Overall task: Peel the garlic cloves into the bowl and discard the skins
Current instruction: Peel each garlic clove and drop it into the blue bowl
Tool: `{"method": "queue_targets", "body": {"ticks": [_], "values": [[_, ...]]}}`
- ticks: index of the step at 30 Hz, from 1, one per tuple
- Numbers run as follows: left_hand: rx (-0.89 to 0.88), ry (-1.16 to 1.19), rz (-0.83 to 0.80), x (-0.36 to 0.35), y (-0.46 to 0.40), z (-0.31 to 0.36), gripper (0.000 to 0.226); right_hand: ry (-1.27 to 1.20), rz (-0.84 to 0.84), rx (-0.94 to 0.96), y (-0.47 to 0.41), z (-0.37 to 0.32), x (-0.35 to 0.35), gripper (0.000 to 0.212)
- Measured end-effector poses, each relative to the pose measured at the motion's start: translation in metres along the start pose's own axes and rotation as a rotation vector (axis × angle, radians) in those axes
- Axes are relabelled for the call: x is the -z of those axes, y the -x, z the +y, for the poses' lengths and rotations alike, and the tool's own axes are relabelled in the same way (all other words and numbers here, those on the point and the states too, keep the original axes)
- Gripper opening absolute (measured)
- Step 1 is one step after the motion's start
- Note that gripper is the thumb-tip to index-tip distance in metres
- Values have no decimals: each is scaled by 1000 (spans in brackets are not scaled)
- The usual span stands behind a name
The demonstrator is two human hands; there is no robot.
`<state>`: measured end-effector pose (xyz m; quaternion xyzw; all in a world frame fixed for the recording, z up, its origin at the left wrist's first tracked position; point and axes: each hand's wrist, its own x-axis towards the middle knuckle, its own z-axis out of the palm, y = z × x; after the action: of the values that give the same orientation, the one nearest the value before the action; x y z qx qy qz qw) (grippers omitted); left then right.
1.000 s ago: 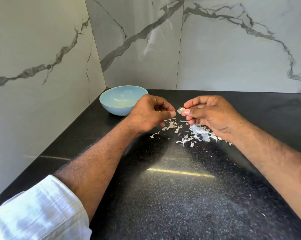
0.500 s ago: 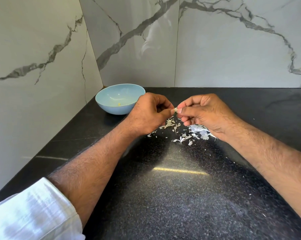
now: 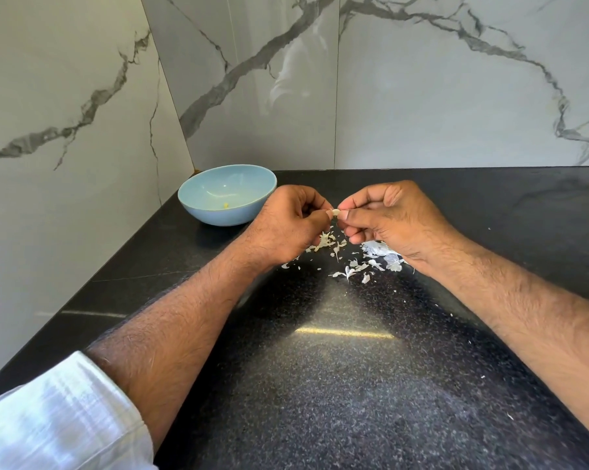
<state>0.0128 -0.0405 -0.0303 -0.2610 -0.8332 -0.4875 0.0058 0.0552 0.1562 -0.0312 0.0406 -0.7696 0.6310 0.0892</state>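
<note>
The garlic clove (image 3: 336,212) is almost hidden; only a small pale tip shows between the two hands, above the counter. The left hand (image 3: 288,223) has its fingers curled and pinches the clove with thumb and forefinger. The right hand (image 3: 393,215) pinches the same clove from the other side, its fingers also bent. Thin, papery white skins (image 3: 354,259) lie scattered under the hands, partly covered by the right wrist. The smooth light-blue bowl (image 3: 198,198) stands left of the hands on the speckled black counter (image 3: 320,385), with one small yellowish piece (image 3: 225,205) inside, hard to identify.
</note>
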Motion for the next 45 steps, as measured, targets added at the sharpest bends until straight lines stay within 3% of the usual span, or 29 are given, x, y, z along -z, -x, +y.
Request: {"method": "queue_targets", "body": {"ticks": [5,9,14,17,21,26,32,37,45], "values": [[34,-65,35,-3,1,5,13,252,52,129,1,2,-4,10],[77,-70,92,-7,1,9,17,585,136,373,6,-1,-7,12],[181,45,131,-10,3,12,20,658,147,465,10,-2,-11,15],[222,218,130,-9,2,10,26,560,154,438,7,0,-11,14],[200,435,75,-7,-1,4,19,200,70,217,3,-3,-6,13],[145,539,-7,-6,-2,1,18,-137,19,-12,4,-8,-3,15],[111,607,-80,-6,-1,0,14,-373,-7,-181,3,-9,-2,14],[73,621,-81,-9,-1,-1,8,-417,-22,-225,5,-10,-1,15],[81,518,4,-5,-2,-1,6,-179,13,-53,4,-4,-4,16]]}}
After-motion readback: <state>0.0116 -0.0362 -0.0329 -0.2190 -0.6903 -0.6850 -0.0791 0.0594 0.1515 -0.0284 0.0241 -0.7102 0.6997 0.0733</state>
